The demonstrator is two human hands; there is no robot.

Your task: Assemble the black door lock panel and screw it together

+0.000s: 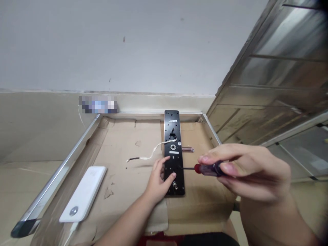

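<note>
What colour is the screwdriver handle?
The screwdriver handle is dark purple with a red end, clearest in the head view.

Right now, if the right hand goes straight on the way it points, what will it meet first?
The red-handled screwdriver in the right hand would probably reach the black door-lock plate first, near its right edge, though the depth is unclear.

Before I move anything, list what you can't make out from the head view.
Head view:
- Screwdriver tip: too small to tell whether it touches the plate.
- Screwdriver handle: partly hidden by the right hand.
- Plate's lower left: hidden by the left hand.
- Plate's labels: too small to read.
- Power bank's cable: cut off by the bottom edge.
- Patch: pixelated.
</note>
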